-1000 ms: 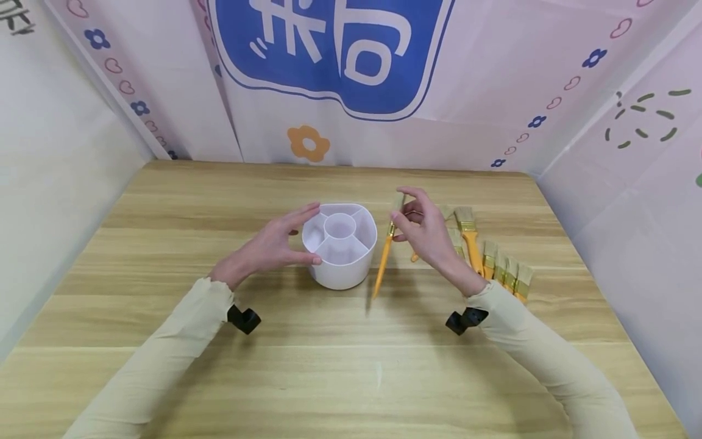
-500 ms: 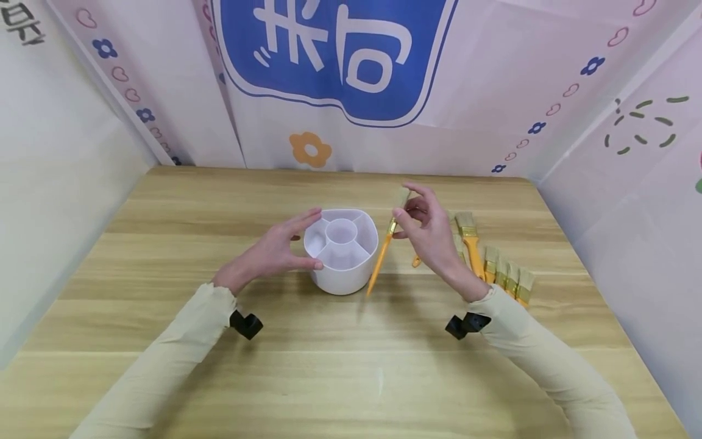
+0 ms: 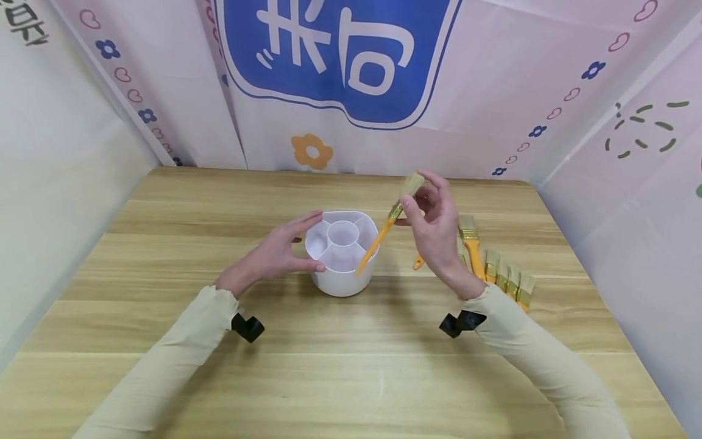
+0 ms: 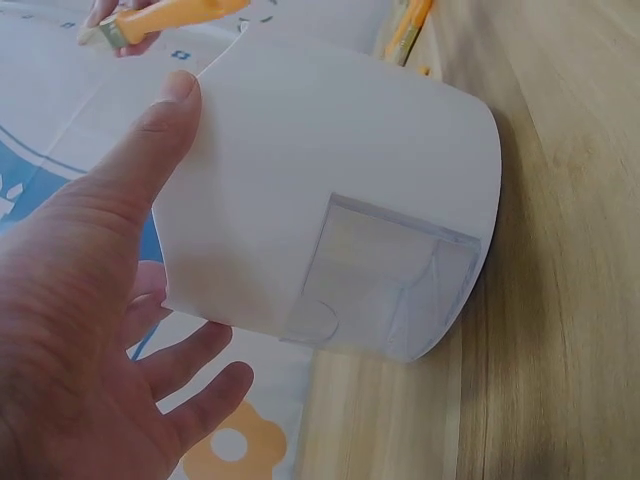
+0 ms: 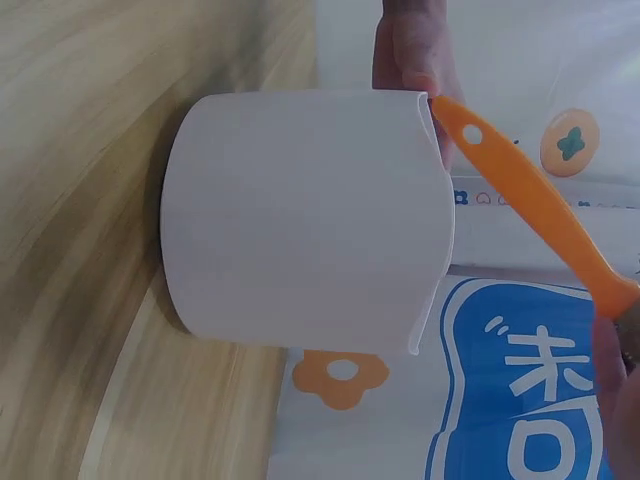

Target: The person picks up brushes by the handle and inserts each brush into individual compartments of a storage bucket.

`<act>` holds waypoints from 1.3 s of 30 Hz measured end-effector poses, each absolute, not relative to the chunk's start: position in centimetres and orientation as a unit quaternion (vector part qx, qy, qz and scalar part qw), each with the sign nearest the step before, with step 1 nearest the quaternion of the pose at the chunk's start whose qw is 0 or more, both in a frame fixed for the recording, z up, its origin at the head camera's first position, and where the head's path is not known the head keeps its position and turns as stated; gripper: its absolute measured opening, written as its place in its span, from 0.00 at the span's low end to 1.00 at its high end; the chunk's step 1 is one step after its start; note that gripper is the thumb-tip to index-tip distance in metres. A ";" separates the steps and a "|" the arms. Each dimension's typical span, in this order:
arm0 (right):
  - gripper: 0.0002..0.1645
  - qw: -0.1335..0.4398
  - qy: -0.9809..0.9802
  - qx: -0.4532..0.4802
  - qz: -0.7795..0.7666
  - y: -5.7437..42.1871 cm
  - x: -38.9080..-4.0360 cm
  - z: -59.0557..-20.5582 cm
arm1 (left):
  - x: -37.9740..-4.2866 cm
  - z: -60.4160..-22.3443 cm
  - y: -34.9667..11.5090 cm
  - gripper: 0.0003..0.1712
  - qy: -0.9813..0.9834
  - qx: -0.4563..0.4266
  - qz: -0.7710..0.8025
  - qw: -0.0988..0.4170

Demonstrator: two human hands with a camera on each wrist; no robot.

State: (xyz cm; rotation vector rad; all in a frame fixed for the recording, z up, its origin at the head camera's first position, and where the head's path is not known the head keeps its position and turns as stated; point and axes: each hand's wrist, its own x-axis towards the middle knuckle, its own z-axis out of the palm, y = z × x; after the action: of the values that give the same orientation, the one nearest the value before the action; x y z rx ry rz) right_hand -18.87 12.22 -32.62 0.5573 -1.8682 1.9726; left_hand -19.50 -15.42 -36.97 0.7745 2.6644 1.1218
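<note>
A white compartmented organizer stands upright on the wooden table, a round cup at its centre with divided sections around it. My left hand holds its left side, thumb at the near rim and fingers toward the far rim. A clear pocket shows on its wall in the left wrist view. My right hand pinches a flat paintbrush near its bristles. The orange handle slants down to the left, and its holed end overlaps the organizer's front right rim.
To the right lie several more orange-handled paintbrushes, with a wider brush beside them. Another handle end shows from behind the right hand. Printed white sheets wall in the table's back and sides.
The right hand has lifted slightly and tilted the paintbrush, so its handle end has swung left from beside the organizer to over its front right rim. The left hand keeps its hold.
</note>
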 end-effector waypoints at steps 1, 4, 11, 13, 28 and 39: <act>0.26 0.191 -0.653 0.201 0.704 12.1 -18.9 -32.6 | -19.5 -37.0 -15.4 0.56 0.888 0.257 0.374 0.073; 0.26 0.209 -0.632 0.212 0.716 11.6 -19.0 -32.6 | -19.4 -37.1 -15.4 0.57 0.888 0.255 0.376 0.071; 0.26 0.226 -0.625 0.235 0.710 10.5 -19.0 -33.2 | -19.4 -37.1 -15.3 0.56 0.885 0.254 0.383 0.074; 0.26 0.231 -0.631 0.252 0.696 10.1 -18.8 -33.6 | -19.4 -37.1 -15.3 0.56 0.885 0.252 0.383 0.077; 0.27 0.295 -0.716 0.401 0.490 6.9 -18.1 -35.4 | -19.2 -37.0 -15.3 0.56 0.890 0.255 0.371 0.072; 0.24 0.301 -0.744 0.450 0.391 5.9 -18.1 -35.8 | -19.1 -37.0 -15.4 0.56 0.887 0.261 0.375 0.070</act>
State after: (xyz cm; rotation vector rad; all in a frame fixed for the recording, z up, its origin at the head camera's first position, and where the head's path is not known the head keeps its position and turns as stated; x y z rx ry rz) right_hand -18.10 5.94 -35.79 1.1941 -1.9746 1.0374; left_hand -19.12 -15.38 -36.98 0.7853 2.6668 1.1296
